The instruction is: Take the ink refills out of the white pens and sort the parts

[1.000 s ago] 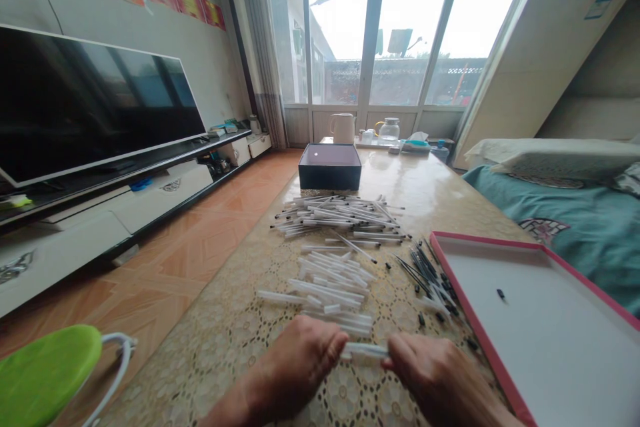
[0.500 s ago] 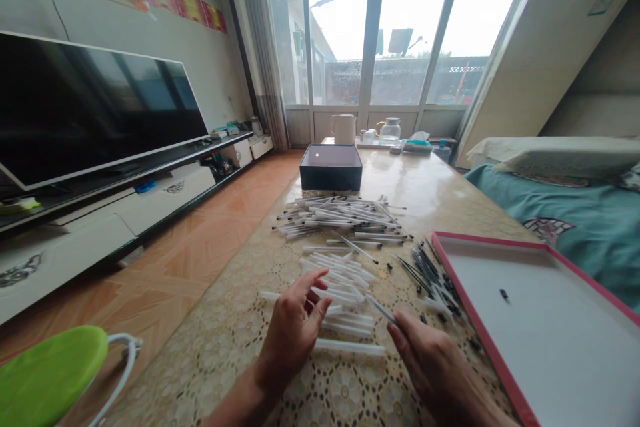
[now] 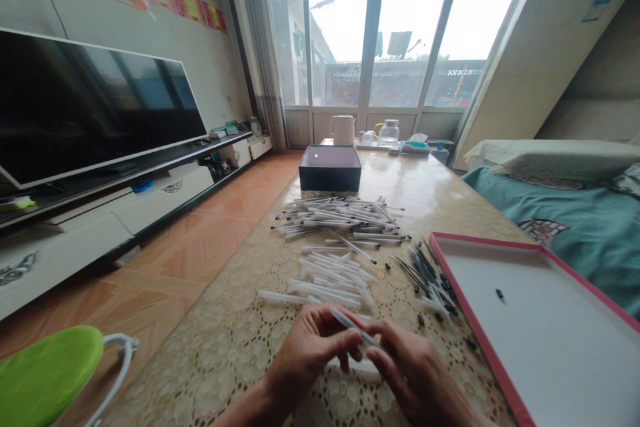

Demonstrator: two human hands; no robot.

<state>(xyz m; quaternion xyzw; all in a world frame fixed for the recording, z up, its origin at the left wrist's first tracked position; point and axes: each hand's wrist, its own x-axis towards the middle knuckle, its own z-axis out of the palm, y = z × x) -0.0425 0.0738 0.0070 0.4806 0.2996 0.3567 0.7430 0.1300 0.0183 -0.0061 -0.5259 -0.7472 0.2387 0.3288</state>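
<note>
Nearest, at the bottom edge, left hand [image 3: 313,350] and right hand [image 3: 407,370] drawn close together above the lace-patterned tablecloth [image 3: 225,347], fingertips of both pinching one clear pen barrel [image 3: 353,327] between them, the tube slanting from upper left to lower right; another clear tube [image 3: 363,367] flat on the cloth just beneath the hands. Off to the lower left, beyond the table edge, a lime-green stool seat [image 3: 47,370] with a white frame. Just past the knuckles, a loose heap of clear barrels [image 3: 333,277], some crossing one another, lying between the hands and everything farther on. To the right of that heap, a fan of dark refills [image 3: 425,270] with small black bits scattered around, running up to the rim of a pink-edged white tray [image 3: 463,300]; inside the tray, a single small black piece [image 3: 500,294] on an otherwise bare white floor. Farther along the table, a wider pile of assembled pens [image 3: 340,219], white with dark tips, lying mostly crosswise. Behind that pile, a dark blue open box [image 3: 330,177], contents not clear from here beyond one pale speck. At the far end, a white kettle [image 3: 343,129] and a glass jug [image 3: 389,131] before the window. To the left, a television [image 3: 95,110] on a low cabinet; to the right, a teal bedcover [image 3: 565,213].
</note>
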